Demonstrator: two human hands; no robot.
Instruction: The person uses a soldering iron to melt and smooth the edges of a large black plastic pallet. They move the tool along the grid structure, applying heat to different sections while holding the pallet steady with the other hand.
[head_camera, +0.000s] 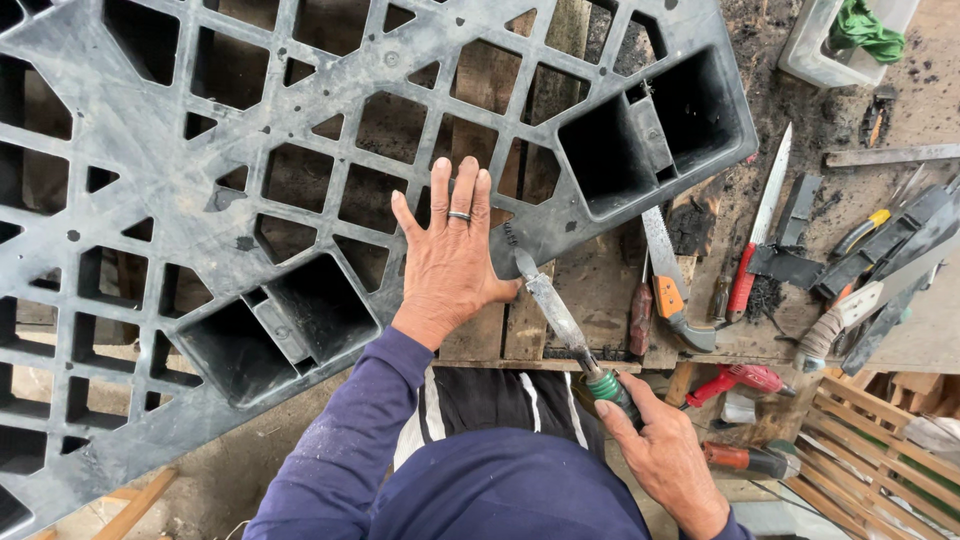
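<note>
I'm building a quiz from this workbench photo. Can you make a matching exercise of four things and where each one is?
1. left hand
2. right hand
3. green cloth
4. red-handled knife

a. in the white tub, top right
b. flat on the grey plastic pallet
c. lying on the bench right of the pallet
d. holding the chisel by its handle

Pairs: 1-b, 2-d, 3-a, 4-c

One grey plastic pallet (200, 170), two hands (450, 255), one chisel (560, 320).
</note>
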